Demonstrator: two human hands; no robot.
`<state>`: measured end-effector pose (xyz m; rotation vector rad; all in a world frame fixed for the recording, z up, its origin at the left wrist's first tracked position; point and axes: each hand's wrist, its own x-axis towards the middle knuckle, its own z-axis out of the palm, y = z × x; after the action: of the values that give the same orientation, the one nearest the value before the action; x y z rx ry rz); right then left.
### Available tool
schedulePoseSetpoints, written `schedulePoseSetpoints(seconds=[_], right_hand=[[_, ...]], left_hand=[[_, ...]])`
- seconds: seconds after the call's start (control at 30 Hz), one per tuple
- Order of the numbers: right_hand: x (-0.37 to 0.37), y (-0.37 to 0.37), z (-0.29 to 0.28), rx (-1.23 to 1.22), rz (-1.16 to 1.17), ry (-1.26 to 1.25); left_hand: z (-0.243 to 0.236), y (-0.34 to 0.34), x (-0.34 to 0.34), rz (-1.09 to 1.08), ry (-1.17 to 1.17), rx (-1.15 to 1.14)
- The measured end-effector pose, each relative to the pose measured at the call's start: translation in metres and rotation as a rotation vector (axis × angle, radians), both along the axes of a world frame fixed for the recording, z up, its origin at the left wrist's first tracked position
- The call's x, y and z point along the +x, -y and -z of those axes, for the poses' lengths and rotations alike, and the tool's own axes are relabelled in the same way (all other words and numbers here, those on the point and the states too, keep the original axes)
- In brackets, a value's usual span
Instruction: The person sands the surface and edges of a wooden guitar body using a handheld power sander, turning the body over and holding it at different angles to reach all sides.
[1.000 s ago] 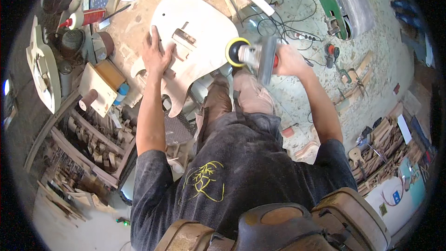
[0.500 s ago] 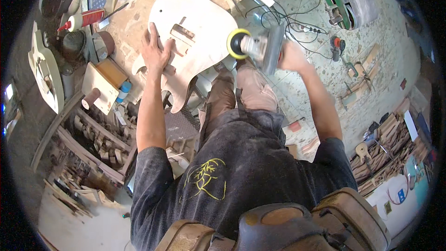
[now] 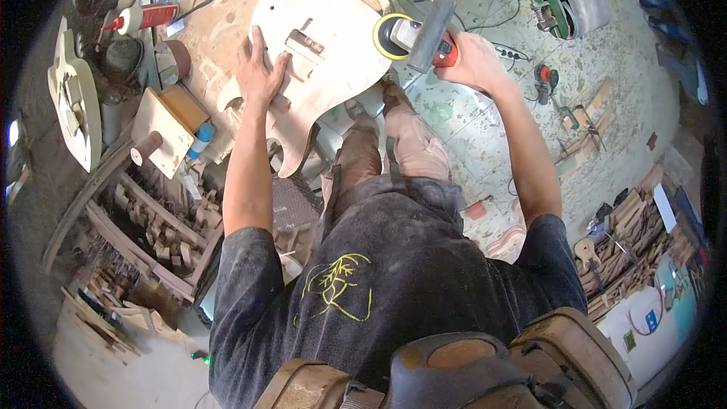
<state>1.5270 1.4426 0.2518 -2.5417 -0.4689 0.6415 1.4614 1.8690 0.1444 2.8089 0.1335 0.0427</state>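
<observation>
A pale wooden guitar body (image 3: 341,45) with routed cavities lies on the workbench. Fingers spread, my left hand (image 3: 261,72) presses flat on its left part, beside the cavities. My right hand (image 3: 477,64) is wrapped around the red rear of a handheld power sander (image 3: 432,34). The sander's round, yellow-edged pad (image 3: 391,36) is at the body's right edge; whether it touches the wood I cannot tell.
The workbench (image 3: 219,30) carries a red-and-white glue bottle (image 3: 148,18) and a wooden box (image 3: 163,132). A second guitar body (image 3: 74,98) stands at far left. Right: a green machine (image 3: 556,0) and cables on the floor. Wood offcuts (image 3: 163,231) fill a rack at lower left.
My right hand and the sander have moved slightly up along the guitar body's right edge, and the sander has tilted. My left hand stays on the body. The whole view has shifted a little.
</observation>
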Motion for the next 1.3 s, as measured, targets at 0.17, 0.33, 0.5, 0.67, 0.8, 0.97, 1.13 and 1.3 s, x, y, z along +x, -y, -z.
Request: schedulePoseSetpoints(seconds=[0.17,0.33,0.5,0.67,0.8,0.97,1.13,1.3], right_hand=[[-0.021,-0.029,-0.024,-0.083,-0.078,-0.116],[-0.058,-0.04,-0.01,-0.035,-0.305,-0.059],[-0.022,-0.048,-0.013,-0.047,-0.247,0.01],[0.037,-0.05,-0.024,-0.135,-0.044,0.11],[0.013,-0.052,-0.018,-0.166,-0.073,0.118],[-0.109,-0.071,-0.009,-0.084,-0.187,-0.012],[-0.193,-0.082,-0.047,-0.022,0.078,-0.166],[-0.252,-0.013,-0.026,0.218,0.748,-0.077]], left_hand=[[-0.002,-0.003,-0.004,-0.025,-0.002,-0.006],[-0.008,0.002,-0.001,-0.057,-0.086,-0.028],[-0.007,0.002,-0.002,-0.045,-0.04,-0.04],[-0.002,-0.001,-0.003,-0.02,0.054,0.005],[-0.005,0.003,0.0,-0.014,0.001,0.014],[0.008,-0.005,0.001,0.014,0.025,-0.015],[0.008,-0.021,-0.011,0.05,0.022,0.025],[-0.032,0.053,-0.082,0.088,-0.005,-0.097]])
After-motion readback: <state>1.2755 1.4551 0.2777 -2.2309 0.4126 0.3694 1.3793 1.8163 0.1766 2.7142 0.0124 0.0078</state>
